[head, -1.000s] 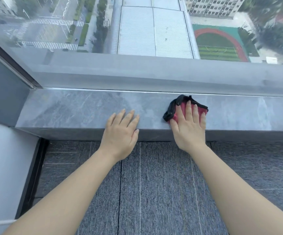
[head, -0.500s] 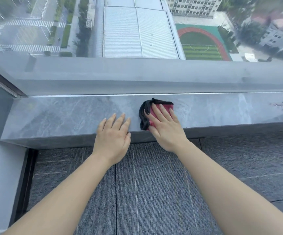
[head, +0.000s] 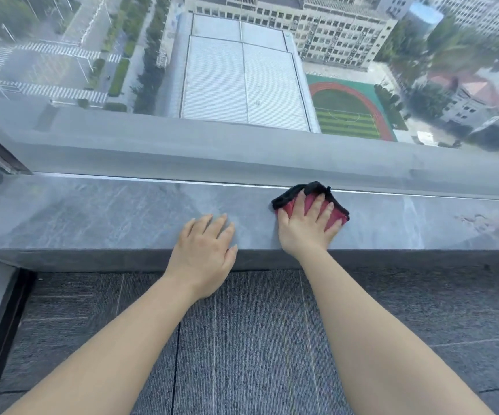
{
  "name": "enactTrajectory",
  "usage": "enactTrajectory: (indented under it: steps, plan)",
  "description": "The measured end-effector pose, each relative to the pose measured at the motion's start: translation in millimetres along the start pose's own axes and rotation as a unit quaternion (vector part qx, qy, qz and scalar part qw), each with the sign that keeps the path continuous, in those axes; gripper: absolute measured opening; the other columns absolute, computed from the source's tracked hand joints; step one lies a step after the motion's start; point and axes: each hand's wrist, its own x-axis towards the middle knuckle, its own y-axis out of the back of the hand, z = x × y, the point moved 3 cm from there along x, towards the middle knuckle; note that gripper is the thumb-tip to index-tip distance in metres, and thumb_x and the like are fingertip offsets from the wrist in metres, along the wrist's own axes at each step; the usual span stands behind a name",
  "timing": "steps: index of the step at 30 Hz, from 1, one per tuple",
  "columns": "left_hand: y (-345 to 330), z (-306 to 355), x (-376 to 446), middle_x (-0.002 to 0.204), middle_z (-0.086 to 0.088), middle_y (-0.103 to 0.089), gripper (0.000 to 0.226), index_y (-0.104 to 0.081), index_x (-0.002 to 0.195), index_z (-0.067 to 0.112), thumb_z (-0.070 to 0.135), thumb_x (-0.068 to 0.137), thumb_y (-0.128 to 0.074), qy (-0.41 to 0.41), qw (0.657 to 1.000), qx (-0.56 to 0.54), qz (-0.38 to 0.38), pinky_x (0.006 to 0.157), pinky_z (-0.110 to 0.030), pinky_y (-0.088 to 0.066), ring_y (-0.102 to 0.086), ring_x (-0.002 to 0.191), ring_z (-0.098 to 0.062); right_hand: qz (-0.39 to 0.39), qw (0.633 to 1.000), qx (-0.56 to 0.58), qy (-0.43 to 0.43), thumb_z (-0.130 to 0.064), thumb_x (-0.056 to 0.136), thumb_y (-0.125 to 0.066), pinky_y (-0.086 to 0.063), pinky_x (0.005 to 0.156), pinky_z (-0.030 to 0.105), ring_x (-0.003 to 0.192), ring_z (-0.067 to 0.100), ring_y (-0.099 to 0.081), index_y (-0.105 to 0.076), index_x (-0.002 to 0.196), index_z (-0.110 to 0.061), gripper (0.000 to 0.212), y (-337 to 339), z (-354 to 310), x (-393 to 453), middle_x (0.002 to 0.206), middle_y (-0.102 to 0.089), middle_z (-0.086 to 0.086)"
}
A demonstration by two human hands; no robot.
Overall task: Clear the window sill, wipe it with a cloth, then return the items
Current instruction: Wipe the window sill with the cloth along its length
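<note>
Right hand (head: 308, 226) pressed flat on red cloth (head: 336, 215) with black edging, fingers (head: 320, 206) spread over it, palm down, not clenched; grip released, cloth pinned under the palm rather than grasped. Cloth bunched, lying on grey marble-look window sill (head: 92, 217), toward the far edge, touching the bright strip at the base of the window glass (head: 242, 85). Black edge of cloth sticking out past the fingertips at the left and top.

Left hand (head: 203, 253) flat on the sill's near edge, fingers together and extended, grip released, holding nothing; heel of hand hanging over the front lip. Left hand just beside the right, apart from the cloth.

Sill surface otherwise bare in view; faint smudge marks near the far right. Dark grey carpet tiles (head: 242, 339) below the sill, both bare forearms crossing over them. Street, rooftops and a sports field with red track seen through the glass.
</note>
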Motion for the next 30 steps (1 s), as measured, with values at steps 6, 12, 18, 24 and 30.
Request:
enactTrajectory:
  steps: [6,12,18,24,30]
  plan:
    - [-6,21,2,0.116,-0.015,-0.066,0.054,-0.063,0.108,0.007,0.035,0.080,-0.028,0.016,0.999,-0.002,0.040,0.090,-0.051,-0.046,-0.062,0.105,-0.034,0.022,0.958,-0.083,0.272,-0.040,0.097,-0.021,0.013,0.116,0.039,0.146,0.017,0.012,-0.004,0.147,-0.034,0.053,-6,10,-7,0.159,0.008,-0.002]
    - [-12,41,1,0.146,-0.008,-0.038,0.084,-0.040,0.133,0.011,0.049,0.070,0.000,0.039,0.997,-0.035,0.057,0.113,-0.040,-0.018,-0.029,0.136,-0.026,0.010,0.929,-0.122,0.349,-0.052,0.078,0.003,0.018,0.113,0.029,0.143,0.006,0.016,-0.008,0.146,-0.034,0.071,5,72,-8,0.158,0.006,-0.007]
    - [-21,60,9,0.145,-0.008,-0.041,0.082,-0.043,0.131,0.010,0.049,0.071,-0.003,0.050,0.995,-0.037,0.074,0.112,-0.041,-0.020,-0.032,0.135,-0.026,0.021,0.987,-0.058,0.145,-0.044,0.096,-0.019,0.011,0.116,0.043,0.146,0.023,0.013,-0.002,0.148,-0.027,0.057,21,115,11,0.159,0.010,0.005]
    - [-22,67,13,0.139,-0.011,-0.048,0.075,-0.048,0.128,0.008,0.046,0.076,-0.009,0.062,0.993,-0.038,0.090,0.109,-0.044,-0.025,-0.039,0.131,-0.031,0.031,0.999,-0.007,0.032,-0.049,0.094,-0.018,0.012,0.112,0.057,0.145,0.034,0.014,0.002,0.148,-0.021,0.064,18,72,32,0.157,0.011,0.015]
    - [-24,74,11,0.121,-0.018,-0.062,0.058,-0.060,0.112,0.002,0.037,0.080,-0.026,0.071,0.992,-0.020,0.098,0.095,-0.053,-0.041,-0.056,0.113,-0.039,0.028,0.965,-0.068,0.250,-0.043,0.096,-0.020,0.012,0.115,0.046,0.146,0.023,0.012,-0.002,0.147,-0.031,0.055,11,56,19,0.159,0.008,0.004]
